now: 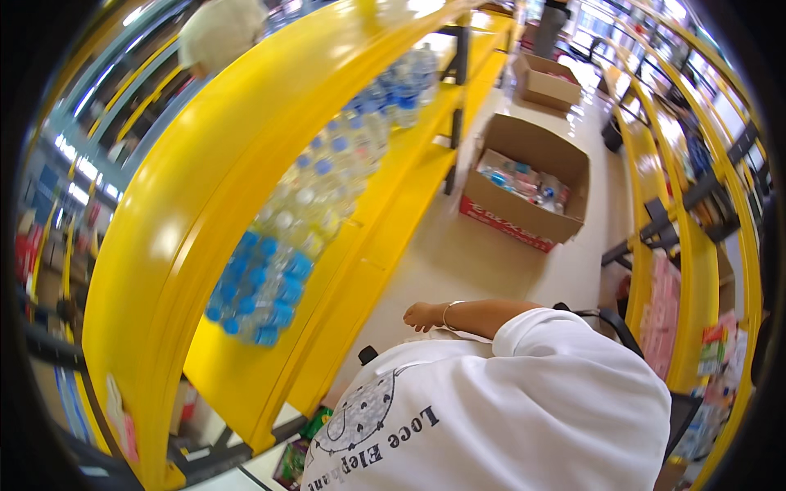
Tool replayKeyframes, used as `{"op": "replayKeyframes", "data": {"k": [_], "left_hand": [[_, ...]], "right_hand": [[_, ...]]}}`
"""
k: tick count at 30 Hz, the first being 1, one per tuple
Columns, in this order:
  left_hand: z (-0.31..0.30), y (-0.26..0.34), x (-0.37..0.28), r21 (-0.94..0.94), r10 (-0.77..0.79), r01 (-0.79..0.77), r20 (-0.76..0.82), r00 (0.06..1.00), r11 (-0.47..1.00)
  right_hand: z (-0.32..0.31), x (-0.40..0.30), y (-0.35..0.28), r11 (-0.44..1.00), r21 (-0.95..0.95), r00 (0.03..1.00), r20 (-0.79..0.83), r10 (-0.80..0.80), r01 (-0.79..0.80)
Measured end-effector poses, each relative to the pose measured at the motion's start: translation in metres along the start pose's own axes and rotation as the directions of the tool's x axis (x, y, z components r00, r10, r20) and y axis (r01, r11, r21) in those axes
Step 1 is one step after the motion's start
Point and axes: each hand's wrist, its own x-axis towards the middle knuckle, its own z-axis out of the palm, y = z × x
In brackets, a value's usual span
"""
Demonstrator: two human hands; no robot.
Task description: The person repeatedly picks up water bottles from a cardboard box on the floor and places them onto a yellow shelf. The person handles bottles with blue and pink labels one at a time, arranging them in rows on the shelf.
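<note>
My right hand point(421, 316) hangs over the pale floor before my white T-shirt point(516, 399), its fingers loosely curled and slightly apart. Nothing shows in it. A thin bracelet point(447, 315) circles the wrist. My left hand is out of view. To the left, a yellow metal shelf point(374, 251) bears clear plastic bottles with bright blue caps point(261, 288), standing close together. Behind them along the same shelf are bottles with pale and yellow tones point(307, 202) and water bottles with blue labels point(405, 92).
An open cardboard box point(522, 215) holding small packaged goods stands on the aisle floor. Another carton point(548, 83) is beyond it. Yellow shelving point(694, 258) with pink packages point(660, 313) lines the right side. A person point(221, 34) is past the left shelf; another person's leg point(551, 34) shows far ahead.
</note>
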Motion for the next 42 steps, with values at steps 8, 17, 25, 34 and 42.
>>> {"op": "replayKeyframes", "data": {"k": [8,17,25,34,42], "left_hand": [[0.077,0.094,0.058,0.375,0.081,-0.161,0.22,0.972,0.913],[0.291,0.212,0.069,0.229,0.116,-0.261,0.5,0.858,0.938],[0.389,0.228,0.062,0.304,0.035,-0.301,0.649,0.76,0.904],[0.436,0.281,0.116,0.427,-0.13,-0.166,0.583,0.802,0.889],[0.534,0.328,0.124,0.478,-0.176,-0.229,0.661,0.73,0.848]], "right_hand": [[-0.092,-0.034,0.078,0.989,0.144,0.963,-0.27,0.022,0.018],[-0.165,-0.071,0.216,0.96,0.215,0.849,-0.527,-0.041,0.18],[-0.203,-0.127,0.236,0.601,0.768,0.817,-0.481,0.318,0.219],[-0.258,-0.077,0.241,0.619,0.714,0.809,-0.551,0.206,0.328],[-0.346,-0.096,0.205,0.486,0.799,0.761,-0.548,0.348,0.353]]}}
